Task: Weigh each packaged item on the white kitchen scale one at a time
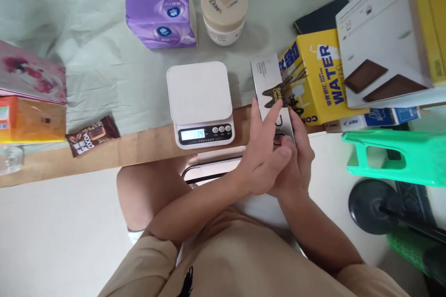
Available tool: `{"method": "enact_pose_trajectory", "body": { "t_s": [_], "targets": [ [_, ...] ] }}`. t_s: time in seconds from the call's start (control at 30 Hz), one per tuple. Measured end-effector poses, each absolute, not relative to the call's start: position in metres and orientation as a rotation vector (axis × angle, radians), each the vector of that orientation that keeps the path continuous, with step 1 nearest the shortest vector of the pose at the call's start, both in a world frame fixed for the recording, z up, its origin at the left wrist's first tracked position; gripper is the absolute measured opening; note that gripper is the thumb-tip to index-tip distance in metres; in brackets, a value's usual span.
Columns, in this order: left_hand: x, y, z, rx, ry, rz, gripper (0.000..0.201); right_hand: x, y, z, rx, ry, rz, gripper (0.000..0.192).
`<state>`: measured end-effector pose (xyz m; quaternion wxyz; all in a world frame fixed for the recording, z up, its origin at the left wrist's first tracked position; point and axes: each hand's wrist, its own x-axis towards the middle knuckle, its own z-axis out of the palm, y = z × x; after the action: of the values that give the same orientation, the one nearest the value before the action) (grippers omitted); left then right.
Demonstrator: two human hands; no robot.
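Observation:
My left hand (pixel 264 155) lies on the near end of a long white carton (pixel 265 79) printed with a dark cat figure, fingers stretched along its face. My right hand (pixel 298 158) wraps the same carton from the right, partly under the left hand. The carton rests tilted at the table's wooden front edge, just right of a white kitchen scale (pixel 199 95) whose bare platform reads 74 on its display (pixel 192 134).
A purple tissue pack (pixel 159 9) and a cream jar (pixel 224 9) stand at the back. A yellow box marked WATER (pixel 318 79) and stacked boxes (pixel 381 32) crowd the right. A cocoa snack bar (pixel 93 134), an orange pack (pixel 33 119) lie left. A green plastic stool (pixel 400 158) stands at right.

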<state>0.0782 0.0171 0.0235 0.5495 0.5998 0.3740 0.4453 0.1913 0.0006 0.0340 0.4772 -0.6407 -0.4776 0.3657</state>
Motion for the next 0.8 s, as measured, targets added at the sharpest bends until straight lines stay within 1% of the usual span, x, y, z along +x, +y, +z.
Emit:
{"method": "enact_pose_trajectory", "body": {
  "t_s": [0.1,0.2,0.3,0.4,0.47,0.53,0.67,0.73,0.8],
  "targets": [
    [0.084,0.019,0.013,1.341,0.890,1.053,0.088,0.196,0.002,0.034,-1.643,-1.106,0.945,0.059],
    [0.088,0.022,0.010,1.303,0.870,1.059,0.085,0.200,0.000,0.029,-1.708,-1.172,0.927,0.061],
    [0.090,0.024,0.009,1.297,0.903,1.054,0.086,0.203,-0.003,0.019,-1.643,-1.273,0.914,0.065],
    [0.092,0.027,0.007,1.265,0.941,1.063,0.090,0.203,-0.006,0.008,-1.540,-1.331,0.883,0.073],
    [0.093,0.029,0.006,1.256,0.930,1.070,0.094,0.203,-0.008,0.002,-1.552,-1.357,0.851,0.075],
    [0.093,0.030,0.006,1.252,0.911,1.069,0.096,0.204,-0.010,-0.003,-1.598,-1.353,0.795,0.068],
    [0.094,0.024,0.011,1.261,0.936,1.070,0.091,0.206,-0.013,-0.009,-1.668,-1.179,0.596,0.040],
    [0.094,0.019,0.012,1.257,0.981,1.112,0.085,0.203,-0.014,-0.011,-1.735,-1.118,0.494,0.034],
    [0.093,0.014,0.010,1.222,1.023,1.152,0.080,0.199,-0.015,-0.012,-1.770,-1.122,0.450,0.032]
  ]
}}
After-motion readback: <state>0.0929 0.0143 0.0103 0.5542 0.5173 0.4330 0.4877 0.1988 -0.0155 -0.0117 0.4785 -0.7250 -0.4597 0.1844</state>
